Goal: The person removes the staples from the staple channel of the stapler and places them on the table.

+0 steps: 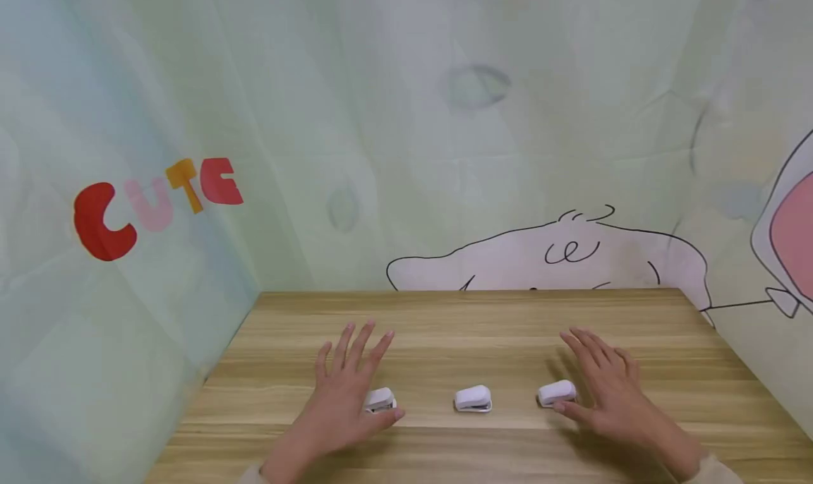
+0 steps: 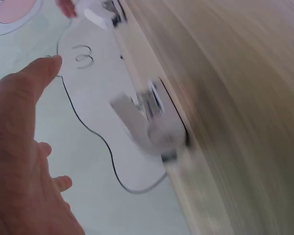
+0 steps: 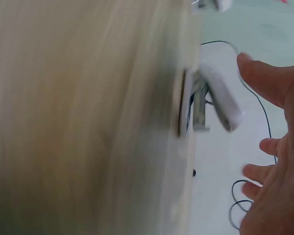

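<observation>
- My left hand (image 1: pixel 346 392) lies flat on the wooden table (image 1: pixel 444 315) with fingers straight and spread, holding nothing; its thumb side is just beside the left stapler (image 1: pixel 380 400), and I cannot tell whether skin touches it.
- My right hand (image 1: pixel 606 389) is also released, fingers relaxed and fanned toward the far edge; the right stapler (image 1: pixel 557 393) sits against its thumb side, ungripped.
- The middle stapler (image 1: pixel 473 398) stands alone between my hands, apart from both of the others, with bare wood on each side of it.
- All three staplers form a row running left to right across the near half of the table.
- Beyond my fingertips the tabletop runs bare to its far edge, where it meets the cloth backdrop (image 1: pixel 444 152); the left and right edges lie well outside my hands.
- The staplers are small, white, smooth plastic with rounded tops; the left wrist view shows one (image 2: pixel 149 122) blurred, with metal under its raised top.
- The right wrist view shows one stapler (image 3: pixel 213 100) the same way, close to my thumb (image 3: pixel 269 78).
- The table is pale wood with long straight grain; the backdrop is soft, creased, pale green fabric printed with cartoon outlines and the coloured letters "CUTE" (image 1: pixel 155 202).
</observation>
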The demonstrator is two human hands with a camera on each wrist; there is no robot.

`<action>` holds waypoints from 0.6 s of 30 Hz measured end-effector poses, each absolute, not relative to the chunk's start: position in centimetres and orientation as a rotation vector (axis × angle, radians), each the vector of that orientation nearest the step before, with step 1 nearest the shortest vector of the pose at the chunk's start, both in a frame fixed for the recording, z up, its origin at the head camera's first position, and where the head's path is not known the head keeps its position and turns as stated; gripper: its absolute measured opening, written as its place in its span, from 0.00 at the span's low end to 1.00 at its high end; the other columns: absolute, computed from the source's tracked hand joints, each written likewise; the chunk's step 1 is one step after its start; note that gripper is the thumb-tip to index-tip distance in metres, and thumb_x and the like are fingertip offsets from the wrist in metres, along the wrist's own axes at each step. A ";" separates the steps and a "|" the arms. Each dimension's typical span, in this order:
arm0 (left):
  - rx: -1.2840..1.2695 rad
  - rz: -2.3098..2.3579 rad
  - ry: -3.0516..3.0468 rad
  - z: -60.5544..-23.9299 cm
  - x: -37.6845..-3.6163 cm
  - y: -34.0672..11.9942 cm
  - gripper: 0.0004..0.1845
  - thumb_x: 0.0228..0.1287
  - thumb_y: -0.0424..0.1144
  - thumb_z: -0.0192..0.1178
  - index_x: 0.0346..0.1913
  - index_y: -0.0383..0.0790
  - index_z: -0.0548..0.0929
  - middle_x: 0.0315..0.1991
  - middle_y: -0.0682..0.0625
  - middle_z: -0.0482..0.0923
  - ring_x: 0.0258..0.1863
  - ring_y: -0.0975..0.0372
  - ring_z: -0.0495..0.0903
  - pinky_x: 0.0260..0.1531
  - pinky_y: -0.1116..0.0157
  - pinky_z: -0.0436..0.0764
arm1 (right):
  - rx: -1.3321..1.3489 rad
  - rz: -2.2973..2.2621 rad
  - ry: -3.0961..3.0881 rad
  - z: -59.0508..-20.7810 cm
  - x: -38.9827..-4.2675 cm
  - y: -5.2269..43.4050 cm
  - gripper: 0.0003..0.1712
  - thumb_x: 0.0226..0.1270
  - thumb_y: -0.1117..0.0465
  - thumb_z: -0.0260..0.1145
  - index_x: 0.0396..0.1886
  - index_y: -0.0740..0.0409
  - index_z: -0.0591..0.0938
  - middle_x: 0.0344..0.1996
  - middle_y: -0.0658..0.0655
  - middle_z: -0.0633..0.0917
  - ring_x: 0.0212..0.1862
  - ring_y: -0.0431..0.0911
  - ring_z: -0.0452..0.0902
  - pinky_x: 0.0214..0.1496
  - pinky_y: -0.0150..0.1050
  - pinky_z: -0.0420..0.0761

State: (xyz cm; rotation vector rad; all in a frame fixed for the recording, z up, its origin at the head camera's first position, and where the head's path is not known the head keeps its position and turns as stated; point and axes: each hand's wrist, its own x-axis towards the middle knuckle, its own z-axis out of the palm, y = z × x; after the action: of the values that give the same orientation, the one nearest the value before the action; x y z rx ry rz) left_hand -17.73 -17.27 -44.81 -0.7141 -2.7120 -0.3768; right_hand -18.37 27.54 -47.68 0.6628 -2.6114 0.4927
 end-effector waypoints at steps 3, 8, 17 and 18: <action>-0.792 -0.578 -2.715 -45.0 -17.4 -15.3 0.56 0.56 0.69 0.64 0.81 0.60 0.46 0.82 0.53 0.37 0.81 0.49 0.35 0.67 0.33 0.42 | 0.634 0.758 -2.649 -47.9 -17.6 27.3 0.57 0.53 0.43 0.78 0.79 0.49 0.59 0.72 0.61 0.68 0.69 0.63 0.61 0.58 0.66 0.56; -0.907 -0.831 -2.678 -45.3 -17.5 -12.2 0.54 0.60 0.65 0.64 0.82 0.58 0.44 0.81 0.55 0.43 0.80 0.50 0.38 0.67 0.33 0.49 | 0.637 0.973 -2.627 -48.2 -17.1 27.1 0.51 0.58 0.52 0.78 0.78 0.46 0.60 0.68 0.57 0.75 0.67 0.53 0.69 0.66 0.35 0.63; -0.936 -1.092 -2.732 -45.5 -17.6 -8.2 0.53 0.63 0.63 0.62 0.81 0.63 0.39 0.80 0.52 0.49 0.79 0.52 0.49 0.70 0.39 0.58 | 0.654 1.209 -2.529 -49.5 -17.0 27.3 0.44 0.58 0.65 0.76 0.72 0.52 0.66 0.54 0.58 0.85 0.54 0.42 0.81 0.55 0.30 0.75; -0.943 -1.108 -2.722 -45.4 -17.6 -7.9 0.53 0.63 0.63 0.62 0.81 0.62 0.40 0.79 0.52 0.51 0.78 0.53 0.52 0.69 0.40 0.60 | 0.660 1.228 -2.514 -49.6 -17.1 27.3 0.43 0.57 0.66 0.76 0.72 0.54 0.67 0.53 0.59 0.85 0.53 0.41 0.82 0.55 0.29 0.76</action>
State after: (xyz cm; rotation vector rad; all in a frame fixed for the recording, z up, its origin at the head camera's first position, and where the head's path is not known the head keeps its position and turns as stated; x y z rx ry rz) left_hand -17.64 -7.85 -45.44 -0.9428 -2.7221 -1.1083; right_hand -17.08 27.27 -49.63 0.6598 -2.5137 1.2283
